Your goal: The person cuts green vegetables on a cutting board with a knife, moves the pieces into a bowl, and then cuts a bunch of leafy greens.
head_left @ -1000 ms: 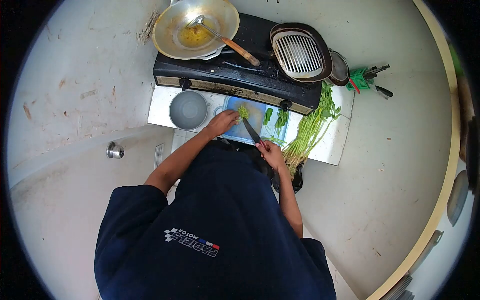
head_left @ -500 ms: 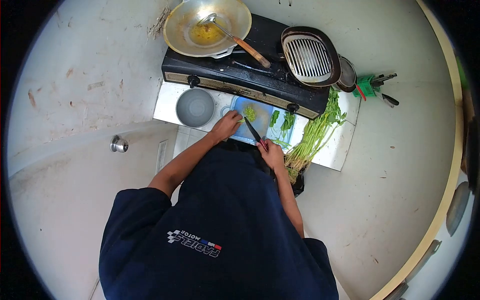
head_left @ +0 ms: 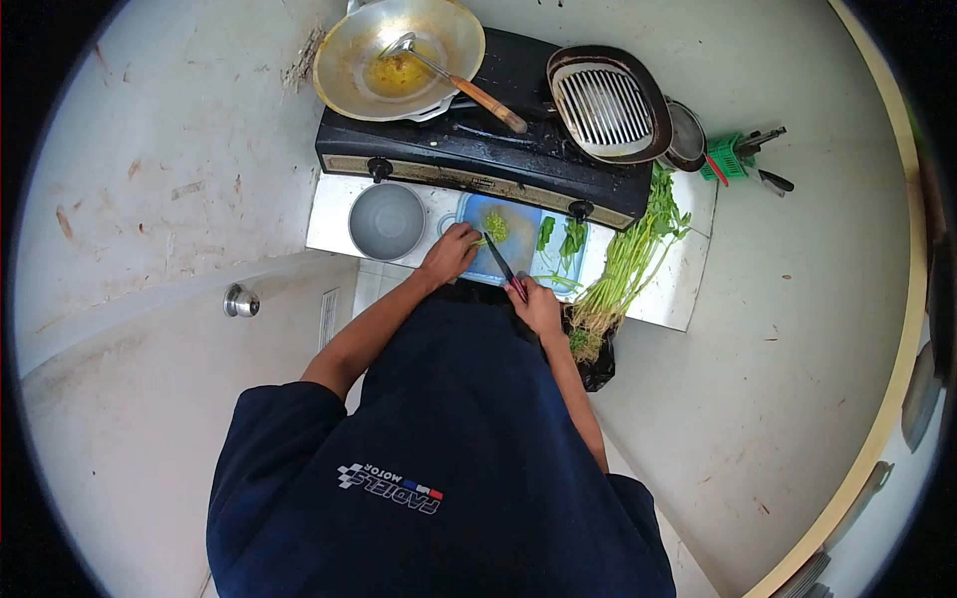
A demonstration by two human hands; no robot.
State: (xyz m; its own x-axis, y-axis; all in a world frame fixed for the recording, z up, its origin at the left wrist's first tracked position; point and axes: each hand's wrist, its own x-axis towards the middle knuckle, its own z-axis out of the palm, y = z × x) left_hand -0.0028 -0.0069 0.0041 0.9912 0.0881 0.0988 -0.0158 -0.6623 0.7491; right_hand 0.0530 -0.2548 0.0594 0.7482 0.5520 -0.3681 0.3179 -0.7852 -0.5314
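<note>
My right hand (head_left: 538, 305) is closed around the handle of a knife (head_left: 499, 259). Its dark blade points up and left across a blue cutting board (head_left: 513, 267), with the tip close to my left fingers. At the board's left edge, my left hand (head_left: 451, 254) has its fingers pinched on thin green stems (head_left: 480, 241). Just beyond the blade tip lies a small heap of chopped green stems (head_left: 495, 224). Cut green leaves (head_left: 573, 244) rest on the right part of the board. Exact finger contact with the stems is too small to see well.
A grey bowl (head_left: 387, 221) stands left of the board. Behind is a black stove (head_left: 498, 159) carrying a wok (head_left: 339, 75) with a ladle (head_left: 486, 104), and a grill pan (head_left: 648, 149). To the right lie bunched leafy greens (head_left: 623, 279) and a green basket (head_left: 720, 157) of utensils.
The camera view has shifted slightly. Both hands and the knife stay in nearly the same place over the board, the blade tip still beside the left fingers.
</note>
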